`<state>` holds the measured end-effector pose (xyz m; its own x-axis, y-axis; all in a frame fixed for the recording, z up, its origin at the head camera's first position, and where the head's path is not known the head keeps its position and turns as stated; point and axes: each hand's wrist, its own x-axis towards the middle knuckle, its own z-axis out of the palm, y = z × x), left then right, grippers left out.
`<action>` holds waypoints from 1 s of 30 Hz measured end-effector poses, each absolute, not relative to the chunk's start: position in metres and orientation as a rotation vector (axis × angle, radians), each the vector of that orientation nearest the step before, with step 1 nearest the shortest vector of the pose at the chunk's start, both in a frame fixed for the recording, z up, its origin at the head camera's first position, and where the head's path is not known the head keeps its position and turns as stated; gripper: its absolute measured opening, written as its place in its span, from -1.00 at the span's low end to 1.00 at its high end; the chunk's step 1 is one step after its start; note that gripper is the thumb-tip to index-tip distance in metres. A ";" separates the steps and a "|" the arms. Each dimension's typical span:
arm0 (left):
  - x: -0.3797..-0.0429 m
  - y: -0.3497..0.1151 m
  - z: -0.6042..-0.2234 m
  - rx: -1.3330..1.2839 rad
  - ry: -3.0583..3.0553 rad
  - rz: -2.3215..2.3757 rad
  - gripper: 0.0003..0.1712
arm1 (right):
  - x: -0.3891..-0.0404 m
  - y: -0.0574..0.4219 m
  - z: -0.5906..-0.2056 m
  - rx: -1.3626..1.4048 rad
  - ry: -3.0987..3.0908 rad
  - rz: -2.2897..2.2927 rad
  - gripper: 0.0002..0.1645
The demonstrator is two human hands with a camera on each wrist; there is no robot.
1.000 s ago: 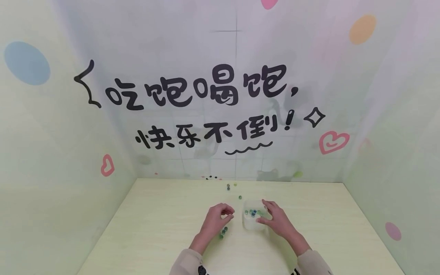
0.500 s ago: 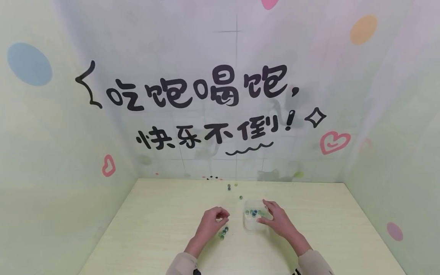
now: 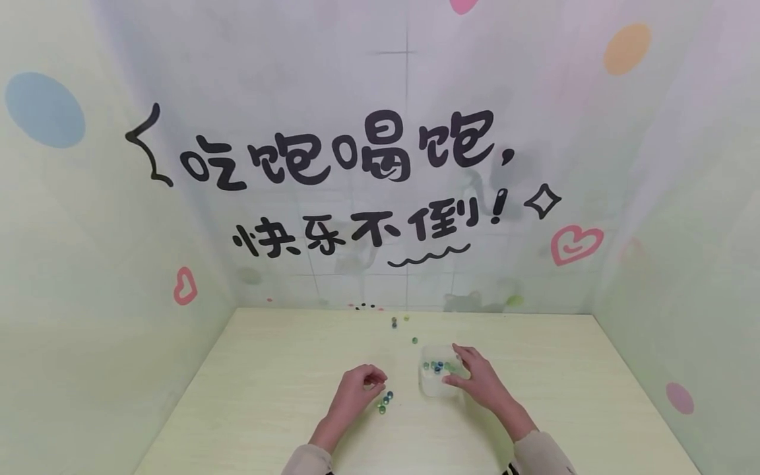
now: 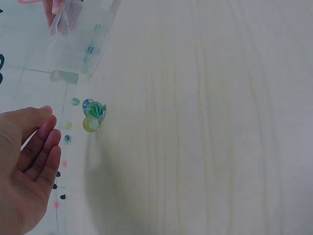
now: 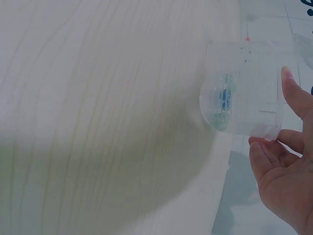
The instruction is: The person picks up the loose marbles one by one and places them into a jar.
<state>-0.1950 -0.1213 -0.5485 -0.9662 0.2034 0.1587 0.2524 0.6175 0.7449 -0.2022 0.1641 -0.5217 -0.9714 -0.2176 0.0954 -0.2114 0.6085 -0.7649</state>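
My left hand [image 3: 357, 389] hovers just left of a small cluster of glass marbles [image 3: 386, 400] on the table. In the left wrist view its fingers [image 4: 46, 156] are loosely bent, with nothing seen between them and the thumb. That view shows the cluster's green, blue and yellow marbles [image 4: 94, 111] close together. My right hand [image 3: 481, 384] grips the rim of a clear plastic container [image 3: 435, 389], which stands upright. Several green and blue marbles [image 5: 224, 100] lie on the container's bottom, blurred through its wall in the right wrist view.
A lone green marble [image 3: 415, 340] lies behind the container. Farther back, near the wall, are a yellow marble [image 3: 406, 318] and two dark marbles [image 3: 394, 322]. The pale wooden table [image 3: 285, 369] is closed in by printed walls at the back and sides.
My left hand has drawn back from beside the container, leftward and toward me, to the marble cluster. The right hand and container have stayed in place.
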 end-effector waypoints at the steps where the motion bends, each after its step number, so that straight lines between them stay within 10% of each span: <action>1: -0.194 -0.122 -0.549 -0.391 -2.775 -1.285 -0.87 | -0.202 0.164 -0.522 -0.368 2.809 -1.336 -0.06; 30: -0.187 -0.140 -0.562 -0.412 -2.887 -1.374 -0.75 | -0.207 0.164 -0.526 -0.365 2.797 -1.344 -0.10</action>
